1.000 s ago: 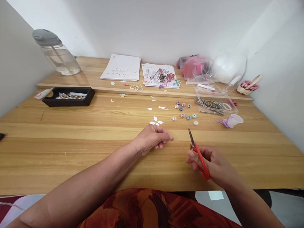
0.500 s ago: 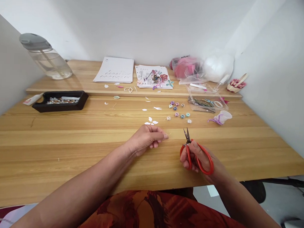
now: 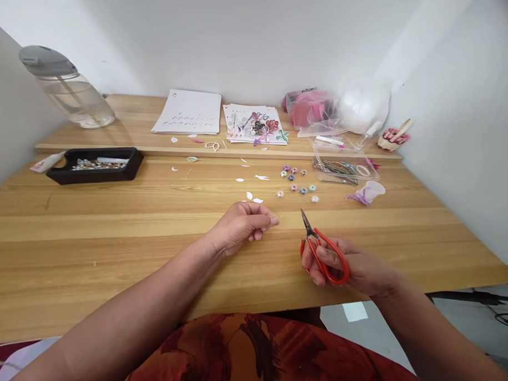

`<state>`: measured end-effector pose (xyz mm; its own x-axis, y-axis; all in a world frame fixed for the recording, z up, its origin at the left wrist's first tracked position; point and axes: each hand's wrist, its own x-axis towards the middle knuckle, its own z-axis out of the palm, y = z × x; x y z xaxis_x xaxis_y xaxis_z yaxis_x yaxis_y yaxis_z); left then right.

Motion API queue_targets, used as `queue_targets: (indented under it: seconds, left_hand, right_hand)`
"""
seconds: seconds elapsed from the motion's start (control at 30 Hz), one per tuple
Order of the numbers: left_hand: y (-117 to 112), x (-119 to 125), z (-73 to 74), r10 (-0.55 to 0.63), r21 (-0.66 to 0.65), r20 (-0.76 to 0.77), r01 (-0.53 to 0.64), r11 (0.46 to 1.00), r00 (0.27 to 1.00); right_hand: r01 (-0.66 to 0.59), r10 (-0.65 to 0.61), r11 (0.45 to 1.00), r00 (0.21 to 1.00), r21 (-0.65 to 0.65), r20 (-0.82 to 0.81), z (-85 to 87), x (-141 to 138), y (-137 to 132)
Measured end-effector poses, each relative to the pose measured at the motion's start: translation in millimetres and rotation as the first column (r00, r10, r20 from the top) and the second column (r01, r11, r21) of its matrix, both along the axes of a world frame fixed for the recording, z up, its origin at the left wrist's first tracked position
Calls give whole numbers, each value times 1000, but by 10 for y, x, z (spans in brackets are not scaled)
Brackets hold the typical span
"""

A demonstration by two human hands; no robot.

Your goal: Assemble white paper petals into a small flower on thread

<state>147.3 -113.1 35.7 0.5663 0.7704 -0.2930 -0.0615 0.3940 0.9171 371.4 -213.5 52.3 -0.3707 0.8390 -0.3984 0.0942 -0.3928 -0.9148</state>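
My right hand (image 3: 351, 266) grips small red-handled scissors (image 3: 322, 253), whose blades point up and to the left over the wooden table (image 3: 111, 235). My left hand (image 3: 242, 226) rests on the table with its fingers pinched together; what they hold is too small to make out. Just beyond it lie white paper petal cut-outs (image 3: 253, 198). Small coiled paper rounds (image 3: 298, 181) in several colours are scattered further back.
A black tray (image 3: 94, 165) sits at the left, with a glue tube (image 3: 46, 161) beside it and a water bottle (image 3: 66, 89) on the raised shelf. White sheets (image 3: 189, 113), a flower card (image 3: 254, 125), plastic bags (image 3: 336, 107), a clear box (image 3: 344, 165) and a small basket (image 3: 391, 138) stand at the back.
My right hand turned the scissors so that both red loops show, and shifted slightly left. The view drifted right. My left hand stayed pinched in place.
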Motion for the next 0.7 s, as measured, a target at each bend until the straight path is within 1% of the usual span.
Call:
queue_targets:
  seconds: [0.1, 0.17, 0.27, 0.37, 0.47, 0.57, 0.7]
  left_hand:
    - [-7, -4, 5, -39, 7, 7, 39, 999, 999]
    - [-12, -8, 3, -68, 16, 0, 68, 998, 998]
    - [-17, -18, -2, -105, 38, -5, 105, 994, 994]
    - [-16, -27, -5, -106, 46, 5, 106, 993, 994]
    - [-12, -27, -5, -103, 53, -5, 103, 993, 995]
    - [-12, -18, -5, -124, 71, -30, 126, 990, 992]
    - [-22, -6, -4, -148, 94, -61, 153, 984, 987]
  right_hand:
    - [89, -88, 996, 996, -32, 32, 7, -4, 14]
    - [135, -134, 989, 991, -52, 22, -8, -23, 19]
    - [155, -157, 985, 987, -74, -18, -33, -63, 18]
    - [179, -184, 980, 982, -91, -50, -37, -93, 11]
    - [192, -203, 974, 975, -120, -91, -23, -106, 6]
    - [185, -209, 971, 964, -150, -163, -28, -115, 8]
    - [140, -184, 972, 953, -188, -239, -99, -131, 21]
